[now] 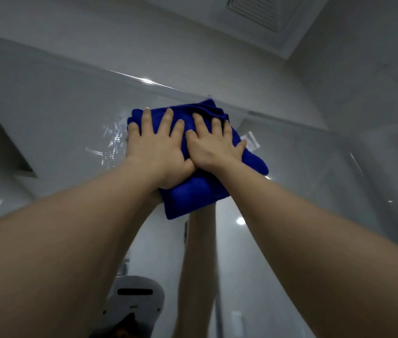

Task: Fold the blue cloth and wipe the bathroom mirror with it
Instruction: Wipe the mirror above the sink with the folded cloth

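- Cloth (194, 191) folded, flat on mirror (59, 132) near its top edge.
- We press it with left hand (159, 147) and right hand (213, 146), both spread flat, gripping nothing.
- Wet streaks (112, 142) left of cloth; wiping underway, lower mirror probably left.

— Where does the single head view look from?
— From the person's head, tilted steeply upward along both bare forearms, close to the glossy bathroom mirror (59, 123), with the white slatted ceiling vent (261, 11) above.
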Demonstrator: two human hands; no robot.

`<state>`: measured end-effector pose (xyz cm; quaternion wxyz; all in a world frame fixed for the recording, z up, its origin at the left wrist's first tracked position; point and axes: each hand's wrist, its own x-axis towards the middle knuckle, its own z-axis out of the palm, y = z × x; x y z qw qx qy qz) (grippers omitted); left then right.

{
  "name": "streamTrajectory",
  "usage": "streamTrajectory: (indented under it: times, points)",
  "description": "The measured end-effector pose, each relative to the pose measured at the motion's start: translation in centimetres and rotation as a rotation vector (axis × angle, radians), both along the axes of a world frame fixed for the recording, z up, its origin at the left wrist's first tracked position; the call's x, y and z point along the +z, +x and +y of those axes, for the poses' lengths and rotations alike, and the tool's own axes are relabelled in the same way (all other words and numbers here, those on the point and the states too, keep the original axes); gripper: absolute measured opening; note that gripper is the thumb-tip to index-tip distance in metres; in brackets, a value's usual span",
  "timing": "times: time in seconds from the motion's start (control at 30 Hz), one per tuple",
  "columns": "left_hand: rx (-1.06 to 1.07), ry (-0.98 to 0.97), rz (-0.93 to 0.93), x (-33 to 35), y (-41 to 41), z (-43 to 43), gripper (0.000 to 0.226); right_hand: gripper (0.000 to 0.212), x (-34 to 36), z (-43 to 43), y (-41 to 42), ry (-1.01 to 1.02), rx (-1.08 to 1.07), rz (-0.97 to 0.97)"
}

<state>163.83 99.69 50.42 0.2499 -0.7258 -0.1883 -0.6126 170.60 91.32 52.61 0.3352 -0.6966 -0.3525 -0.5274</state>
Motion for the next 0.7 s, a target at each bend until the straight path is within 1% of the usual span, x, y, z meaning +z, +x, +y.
streamTrajectory:
  times: [0.23, 0.43, 0.57, 0.7]
  points:
    - [-0.002, -0.024, -0.037, 0.3, 0.6, -0.2, 0.074, 0.053, 0.2, 0.1, 0.6, 0.007, 0.031, -0.035]
    - [0.009, -0.058, -0.019, 0.0, 0.4, -0.7, 0.074, 0.054, -0.9, -0.4, 0.0, 0.001, 0.029, -0.018]
    - [-0.007, -0.058, -0.007, -2.1, 0.6, -0.8, 0.074, 0.055, -3.1, -0.6, 0.0, -0.004, 0.042, -0.004]
    - [-0.012, -0.044, 0.029, -6.5, 0.7, -1.2, 0.074, 0.055, -7.7, -1.2, 0.3, -0.016, 0.035, 0.046]
